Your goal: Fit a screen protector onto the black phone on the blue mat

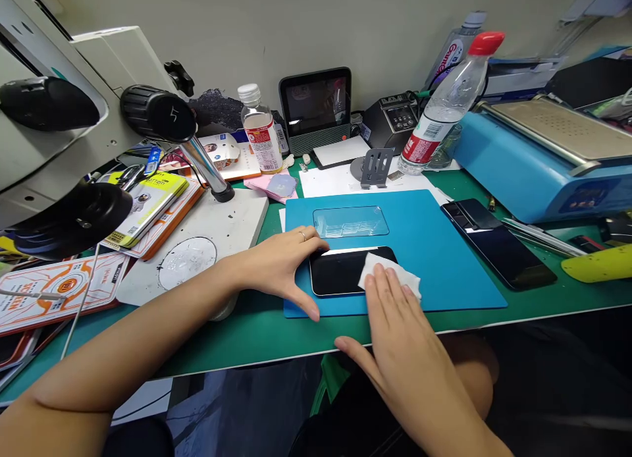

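Note:
A black phone lies screen up on a blue mat. My left hand braces the phone's left end, thumb at its near corner and fingers along its far edge. My right hand lies flat with fingers stretched out, pressing a small white wipe onto the right part of the screen. A clear screen protector lies on the mat just behind the phone.
A second dark phone lies to the right. A blue machine stands at far right. A microscope and its white base fill the left. Two bottles, a small screen and packaged boxes line the back.

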A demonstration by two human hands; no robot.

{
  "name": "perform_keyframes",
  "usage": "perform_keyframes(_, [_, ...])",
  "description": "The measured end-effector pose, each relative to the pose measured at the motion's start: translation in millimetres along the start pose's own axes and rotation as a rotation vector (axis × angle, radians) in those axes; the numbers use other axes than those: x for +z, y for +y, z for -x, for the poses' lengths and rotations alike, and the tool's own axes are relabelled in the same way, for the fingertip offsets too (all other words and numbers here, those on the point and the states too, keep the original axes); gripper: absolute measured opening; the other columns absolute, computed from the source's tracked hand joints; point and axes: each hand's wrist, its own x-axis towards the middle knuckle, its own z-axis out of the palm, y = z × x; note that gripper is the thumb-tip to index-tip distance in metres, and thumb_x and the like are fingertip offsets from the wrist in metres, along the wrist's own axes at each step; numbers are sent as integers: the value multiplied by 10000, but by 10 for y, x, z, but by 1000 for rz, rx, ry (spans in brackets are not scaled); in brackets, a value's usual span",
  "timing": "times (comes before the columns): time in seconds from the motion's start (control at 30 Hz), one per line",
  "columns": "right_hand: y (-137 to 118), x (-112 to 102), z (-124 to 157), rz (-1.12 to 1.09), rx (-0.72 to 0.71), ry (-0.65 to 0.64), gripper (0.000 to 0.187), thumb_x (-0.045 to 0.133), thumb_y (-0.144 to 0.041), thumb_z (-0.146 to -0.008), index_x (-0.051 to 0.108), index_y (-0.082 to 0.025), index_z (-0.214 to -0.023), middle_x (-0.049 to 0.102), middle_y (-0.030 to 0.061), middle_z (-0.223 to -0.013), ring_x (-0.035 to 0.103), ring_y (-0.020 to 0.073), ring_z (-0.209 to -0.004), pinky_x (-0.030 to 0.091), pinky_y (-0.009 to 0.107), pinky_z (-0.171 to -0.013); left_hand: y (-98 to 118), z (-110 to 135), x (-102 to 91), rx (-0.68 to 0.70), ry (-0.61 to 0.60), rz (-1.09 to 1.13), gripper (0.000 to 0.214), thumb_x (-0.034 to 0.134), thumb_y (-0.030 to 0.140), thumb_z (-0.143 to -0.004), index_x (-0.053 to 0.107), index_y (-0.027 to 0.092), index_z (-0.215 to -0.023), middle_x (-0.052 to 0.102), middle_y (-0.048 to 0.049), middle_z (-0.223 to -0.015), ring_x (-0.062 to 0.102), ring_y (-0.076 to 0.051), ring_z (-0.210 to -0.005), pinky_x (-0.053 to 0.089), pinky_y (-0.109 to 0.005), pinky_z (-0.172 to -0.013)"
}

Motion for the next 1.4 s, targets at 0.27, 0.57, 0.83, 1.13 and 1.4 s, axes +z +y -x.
perform_keyframes(0.27, [-515,50,-296,-118,-85,-122,975,438,-759,-919,464,26,-1497,407,256,-1599,438,373,-1473,451,481,-1167,-32,19,-7,-4,38,144,1074,-11,899,-839,554,138,-1343,581,-145,-1133,572,-297,-1045,463,-445,-939])
perform_keyframes(0.57, [309,-98,66,21,-134,-102,754,349,-593,-1041,441,-13,-1513,495,237,-1556,511,350,-1423,412,539,-1154,-60,10,19,-3,33,120,1092,-41,889,-842,560,118,-1329,580,-150,-1129,556,-305,-1042,448,-462,-947])
perform_keyframes(0.83, [-504,87,-273,-112,-53,-127,1006,403,-766,-924,454,66,-1486,420,308,-1575,397,414,-1487,434,522,-1168,-92,22,43,14,42,126,1103,-54,882,-842,537,111,-1366,569,-147,-1113,557,-301,-1021,441,-454,-934])
perform_keyframes(1.13, [-7,-141,-23,-181,-74,-181,763,432,-591,-1020,439,-24,-1530,407,178,-1619,391,279,-1511,404,449,-1208,-71,27,58,19,7,102,972,19,837,-911,529,167,-1397,563,-129,-1152,559,-292,-1040,453,-441,-935])
perform_keyframes(1.4, [256,-295,241,-43,11,-155,779,426,-593,-1021,445,6,-1519,414,223,-1596,446,315,-1470,485,467,-1145,6,22,43,-62,-51,-35,917,690,807,-752,480,252,-1450,554,-100,-1245,586,-311,-1126,513,-412,-937])
